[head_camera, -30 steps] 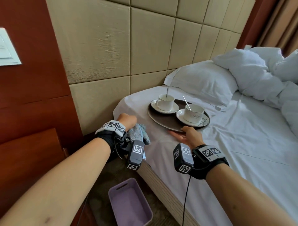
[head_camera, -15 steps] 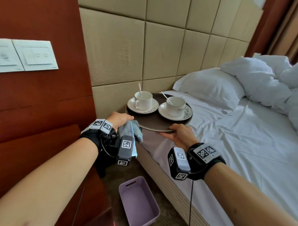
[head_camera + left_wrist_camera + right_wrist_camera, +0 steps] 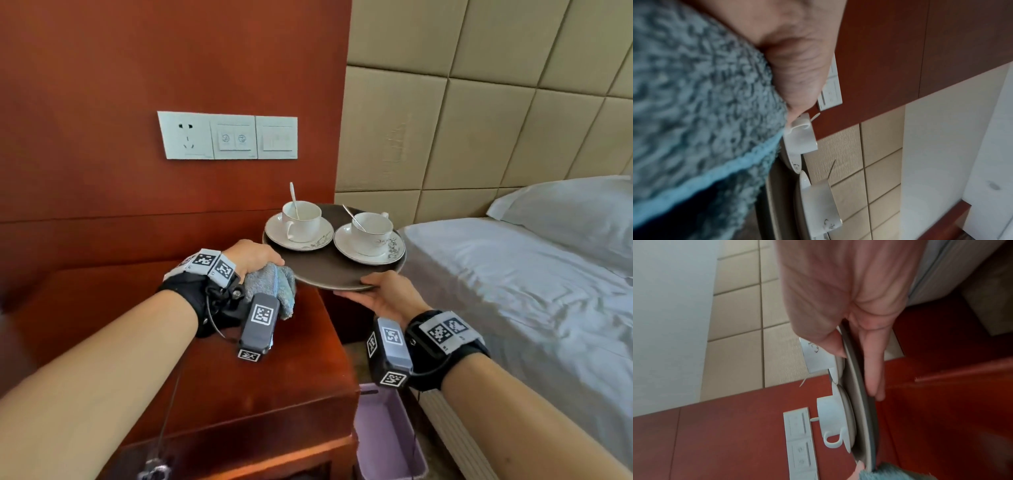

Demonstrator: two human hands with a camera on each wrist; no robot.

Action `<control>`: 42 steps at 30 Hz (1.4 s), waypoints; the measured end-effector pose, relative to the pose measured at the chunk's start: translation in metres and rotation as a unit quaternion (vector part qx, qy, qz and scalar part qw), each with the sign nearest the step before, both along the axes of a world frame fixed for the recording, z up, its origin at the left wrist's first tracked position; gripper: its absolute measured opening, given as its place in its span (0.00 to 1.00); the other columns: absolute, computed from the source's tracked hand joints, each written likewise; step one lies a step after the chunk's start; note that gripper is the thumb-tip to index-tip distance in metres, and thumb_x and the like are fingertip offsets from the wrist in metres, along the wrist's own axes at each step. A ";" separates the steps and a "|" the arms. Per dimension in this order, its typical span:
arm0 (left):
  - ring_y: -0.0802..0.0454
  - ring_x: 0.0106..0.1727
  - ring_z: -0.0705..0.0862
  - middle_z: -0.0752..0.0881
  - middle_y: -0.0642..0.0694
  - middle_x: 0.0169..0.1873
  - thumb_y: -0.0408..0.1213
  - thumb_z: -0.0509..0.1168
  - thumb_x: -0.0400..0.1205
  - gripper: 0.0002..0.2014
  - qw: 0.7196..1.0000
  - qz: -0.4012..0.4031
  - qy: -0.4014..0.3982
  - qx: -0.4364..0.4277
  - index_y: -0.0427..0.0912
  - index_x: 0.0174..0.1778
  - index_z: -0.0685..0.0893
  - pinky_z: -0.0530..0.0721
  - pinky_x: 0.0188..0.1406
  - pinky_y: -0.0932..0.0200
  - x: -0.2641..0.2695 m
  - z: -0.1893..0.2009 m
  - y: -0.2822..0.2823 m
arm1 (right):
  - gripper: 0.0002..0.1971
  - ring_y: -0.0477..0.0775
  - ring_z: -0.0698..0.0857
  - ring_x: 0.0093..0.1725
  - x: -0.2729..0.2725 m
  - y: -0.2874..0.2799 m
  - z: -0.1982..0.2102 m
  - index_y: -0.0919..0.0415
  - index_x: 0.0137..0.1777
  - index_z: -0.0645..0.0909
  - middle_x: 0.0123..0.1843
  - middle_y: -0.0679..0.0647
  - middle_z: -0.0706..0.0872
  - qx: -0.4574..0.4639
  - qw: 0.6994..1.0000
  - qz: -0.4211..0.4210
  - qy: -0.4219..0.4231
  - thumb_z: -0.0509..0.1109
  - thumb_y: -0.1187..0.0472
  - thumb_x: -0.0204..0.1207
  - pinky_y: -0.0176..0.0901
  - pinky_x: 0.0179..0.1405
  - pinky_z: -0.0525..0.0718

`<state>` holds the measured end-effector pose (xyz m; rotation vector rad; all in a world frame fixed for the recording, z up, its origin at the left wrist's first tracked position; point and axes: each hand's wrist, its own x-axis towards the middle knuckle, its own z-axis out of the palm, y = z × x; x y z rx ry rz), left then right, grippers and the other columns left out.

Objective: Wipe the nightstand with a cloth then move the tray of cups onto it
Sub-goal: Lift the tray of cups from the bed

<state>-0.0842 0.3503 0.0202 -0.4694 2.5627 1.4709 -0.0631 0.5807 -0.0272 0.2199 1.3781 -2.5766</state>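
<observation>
I saw even, soft daylight in the head view, sharp mid-frame, with the glossy red-brown wooden nightstand top (image 3: 260, 373) throwing a dull sheen. Wide-angle bend curved the forearms at the lower corners. Both wrist views were motion-smeared: the fluffy grey-blue cloth (image 3: 694, 113) sat close and out of focus, and the white porcelain cups (image 3: 830, 417) were soft-edged.

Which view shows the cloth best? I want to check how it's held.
The head view: the left hand grips the cloth bunched against the tray rim. The left wrist view shows blurred fabric close up; the right wrist view shows only a corner.
</observation>
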 end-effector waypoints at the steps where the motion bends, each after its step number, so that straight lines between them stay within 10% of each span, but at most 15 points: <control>1: 0.47 0.34 0.80 0.80 0.41 0.36 0.38 0.72 0.77 0.22 1.000 0.015 0.002 -0.007 0.29 0.63 0.77 0.77 0.30 0.58 0.007 0.000 -0.014 | 0.12 0.78 0.86 0.53 0.001 -0.014 -0.001 0.73 0.57 0.72 0.55 0.77 0.84 -0.005 1.000 0.024 -0.007 0.54 0.81 0.78 0.63 0.37 0.91; 5: 0.43 0.40 0.83 0.84 0.38 0.41 0.37 0.72 0.77 0.12 0.998 0.061 -0.027 -0.021 0.31 0.49 0.83 0.80 0.41 0.54 0.032 -0.007 -0.071 | 0.17 0.78 0.83 0.60 -0.002 -0.069 -0.010 0.73 0.67 0.70 0.63 0.77 0.82 -0.008 0.993 0.111 -0.036 0.54 0.80 0.80 0.64 0.38 0.90; 11: 0.42 0.53 0.82 0.83 0.40 0.46 0.36 0.69 0.80 0.24 0.988 0.135 -0.033 -0.069 0.27 0.70 0.76 0.77 0.38 0.59 0.076 -0.017 -0.154 | 0.15 0.79 0.87 0.50 0.001 -0.160 -0.019 0.72 0.65 0.71 0.63 0.79 0.81 -0.006 0.977 0.204 -0.064 0.58 0.79 0.79 0.57 0.32 0.90; 23: 0.36 0.66 0.82 0.83 0.32 0.64 0.37 0.71 0.79 0.24 0.970 0.230 -0.064 -0.043 0.27 0.68 0.79 0.79 0.70 0.43 0.116 -0.050 -0.287 | 0.10 0.80 0.83 0.56 0.016 -0.294 -0.033 0.73 0.59 0.73 0.57 0.77 0.83 -0.006 0.949 0.302 -0.095 0.58 0.79 0.80 0.63 0.38 0.90; 30: 0.35 0.70 0.80 0.80 0.31 0.69 0.28 0.72 0.75 0.25 0.972 0.231 -0.034 -0.020 0.27 0.69 0.79 0.80 0.41 0.58 0.114 -0.070 -0.324 | 0.12 0.80 0.85 0.54 0.014 -0.326 -0.042 0.74 0.61 0.73 0.59 0.76 0.83 0.006 0.947 0.296 -0.122 0.59 0.79 0.80 0.59 0.31 0.91; 36: 0.45 0.52 0.78 0.81 0.29 0.68 0.27 0.72 0.75 0.23 0.979 0.194 -0.056 -0.008 0.27 0.67 0.81 0.77 0.37 0.62 0.112 -0.075 -0.340 | 0.12 0.77 0.88 0.51 0.009 -0.338 -0.040 0.75 0.62 0.73 0.58 0.75 0.85 0.056 0.940 0.312 -0.125 0.59 0.79 0.79 0.66 0.45 0.88; 42: 0.46 0.53 0.78 0.84 0.34 0.61 0.30 0.71 0.76 0.24 0.980 0.186 -0.062 -0.032 0.29 0.68 0.80 0.77 0.38 0.61 0.109 -0.074 -0.351 | 0.13 0.64 0.92 0.32 0.003 -0.341 -0.026 0.76 0.62 0.74 0.42 0.73 0.90 0.232 0.896 0.362 -0.114 0.65 0.69 0.82 0.44 0.29 0.91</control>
